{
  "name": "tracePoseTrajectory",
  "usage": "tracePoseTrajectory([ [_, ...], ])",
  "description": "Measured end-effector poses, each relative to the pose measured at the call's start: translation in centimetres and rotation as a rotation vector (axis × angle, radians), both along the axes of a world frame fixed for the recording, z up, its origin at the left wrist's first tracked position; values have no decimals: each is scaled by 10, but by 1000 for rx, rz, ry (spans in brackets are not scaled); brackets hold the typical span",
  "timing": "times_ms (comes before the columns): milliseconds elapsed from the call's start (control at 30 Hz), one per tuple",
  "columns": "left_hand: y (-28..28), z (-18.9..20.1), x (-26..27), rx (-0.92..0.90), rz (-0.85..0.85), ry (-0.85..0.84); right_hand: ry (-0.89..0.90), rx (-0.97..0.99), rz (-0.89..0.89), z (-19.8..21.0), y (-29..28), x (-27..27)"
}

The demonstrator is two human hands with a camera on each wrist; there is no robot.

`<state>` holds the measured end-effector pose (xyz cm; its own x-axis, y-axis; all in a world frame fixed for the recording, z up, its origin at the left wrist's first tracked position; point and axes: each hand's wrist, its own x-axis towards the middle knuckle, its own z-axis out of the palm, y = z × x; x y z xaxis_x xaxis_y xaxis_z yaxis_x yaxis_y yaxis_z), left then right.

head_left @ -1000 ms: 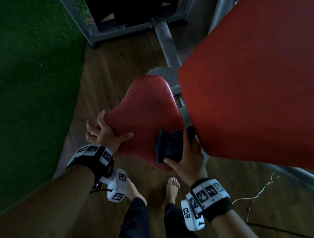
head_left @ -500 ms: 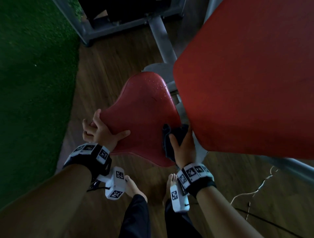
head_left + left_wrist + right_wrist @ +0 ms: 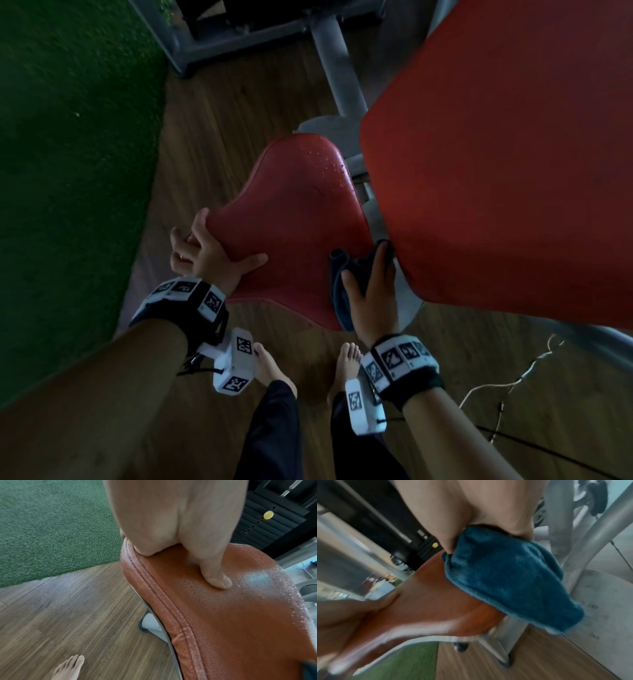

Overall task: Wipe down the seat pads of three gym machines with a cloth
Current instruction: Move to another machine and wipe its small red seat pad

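Note:
A red seat pad with droplets near its far end sits low in front of me. My left hand grips its left corner, thumb on top and fingers curled under the edge. My right hand presses a dark blue cloth against the pad's right edge, close under the big red back pad. Part of the cloth hangs off the seat's side.
Grey machine frame tubes run behind the seat, with a black weight stack beyond. Green turf covers the left; wooden floor lies below. My bare feet stand by the seat. A thin cable lies right.
My right hand has slid the cloth from the near front part of the seat up along its right edge toward the back pad. My left hand keeps its grip on the left corner.

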<state>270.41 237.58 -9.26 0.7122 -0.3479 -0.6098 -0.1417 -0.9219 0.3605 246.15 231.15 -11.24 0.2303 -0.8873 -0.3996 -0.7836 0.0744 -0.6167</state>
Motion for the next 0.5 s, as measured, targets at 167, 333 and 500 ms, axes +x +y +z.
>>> tracePoseTrajectory([
  [167,-1,1,-1,-3,5,-6,88,87,17,1,-18,15],
  [333,0,3,-4,-13,18,-13,28,52,23,3,-9,5],
  [500,-2,3,-4,-30,26,-53,107,68,-54,-2,-19,20],
])
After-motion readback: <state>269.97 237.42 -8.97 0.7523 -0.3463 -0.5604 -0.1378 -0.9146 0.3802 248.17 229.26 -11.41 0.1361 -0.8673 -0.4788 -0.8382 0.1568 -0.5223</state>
